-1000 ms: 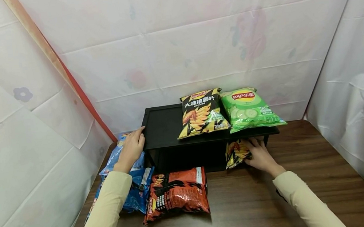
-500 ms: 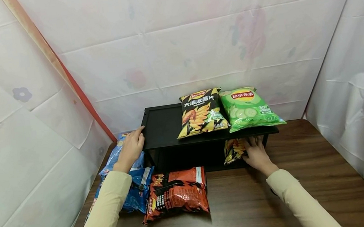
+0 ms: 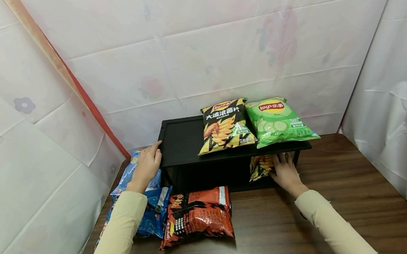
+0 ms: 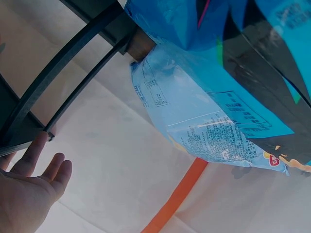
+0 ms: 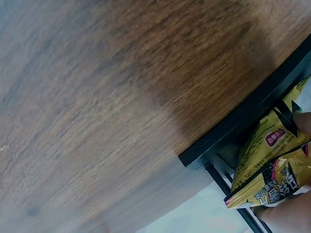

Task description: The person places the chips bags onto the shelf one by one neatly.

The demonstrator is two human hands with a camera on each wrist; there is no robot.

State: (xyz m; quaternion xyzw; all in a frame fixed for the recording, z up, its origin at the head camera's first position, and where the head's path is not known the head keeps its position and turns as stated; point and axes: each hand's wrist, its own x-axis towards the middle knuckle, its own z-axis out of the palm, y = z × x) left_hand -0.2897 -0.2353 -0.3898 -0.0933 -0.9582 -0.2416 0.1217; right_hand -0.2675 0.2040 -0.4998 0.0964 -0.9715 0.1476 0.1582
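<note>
A black two-tier rack (image 3: 183,143) stands at the back of the table. My left hand (image 3: 146,167) rests its fingers on the rack's left edge; in the left wrist view the fingers (image 4: 31,155) touch the frame without curling round it. On the lower tier, at the right end, my right hand (image 3: 287,178) grips a small yellow-and-black chip bag (image 3: 260,167). From the right wrist the thumb (image 5: 303,122) shows on one side of this bag and fingers on the other. Part of the bag is hidden beneath the upper tier.
Up on the rack lie a yellow-and-black chip bag (image 3: 225,127) and a green chip bag (image 3: 278,122). A red chip bag (image 3: 199,217) lies in front. Blue chip bags (image 3: 153,215) are piled at the left, partly behind the left arm. White cloth (image 3: 219,60) hangs behind.
My right hand has moved slightly left and farther in beneath the upper tier, carrying the small chip bag with it. The left hand stays on the rack's edge.
</note>
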